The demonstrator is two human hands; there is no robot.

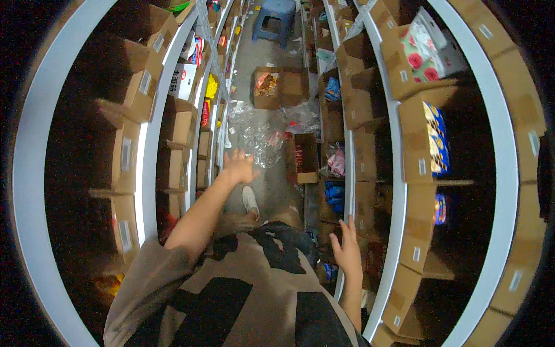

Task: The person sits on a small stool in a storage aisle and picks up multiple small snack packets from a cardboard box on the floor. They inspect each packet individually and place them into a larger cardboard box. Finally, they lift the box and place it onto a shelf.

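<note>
Where shelves point(370, 173) crowd in, 2 empty hands point(239, 166) above floor boxes point(303, 157).

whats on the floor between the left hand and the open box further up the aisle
In the head view, crumpled clear plastic wrap litters the floor between the left hand and the open cardboard box; otherwise bare floor.

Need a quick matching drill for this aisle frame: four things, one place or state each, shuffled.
Things:
1. left hand
2. right hand
3. blue stool
4. open box

Places or states:
A. far end of the aisle
B. on the floor, by the right shelves
C. held out over the aisle floor, fingers spread, empty
D. at the right shelf edge, low down, empty

Pairs: 1-C, 2-D, 3-A, 4-B
</note>
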